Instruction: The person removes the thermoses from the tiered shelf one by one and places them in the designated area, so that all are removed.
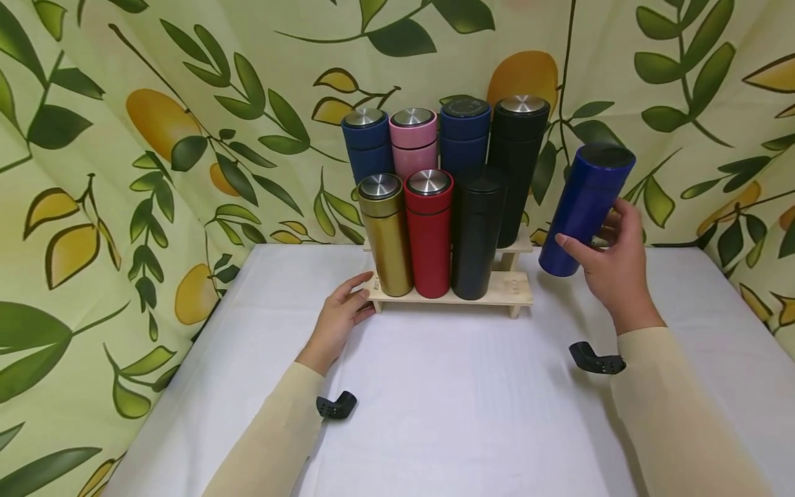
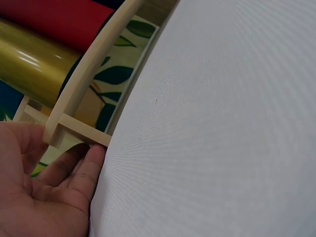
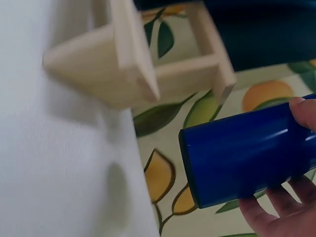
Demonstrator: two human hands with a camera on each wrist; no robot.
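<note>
My right hand grips a glossy blue thermos with a dark lid, thumb on one side and fingers round the other. The thermos is tilted, raised above the table to the right of a two-tier wooden rack. In the right wrist view its plain base end points toward the rack. At the rack's lower left end, my left hand holds the step, its fingers at the edge and leg. Beside it on that step stand a gold thermos, a red thermos and a black thermos.
On the rack's upper step stand a dark blue thermos, a pink thermos, another dark blue thermos and a tall black thermos. A white cloth covers the table. Behind hangs a leaf-patterned curtain.
</note>
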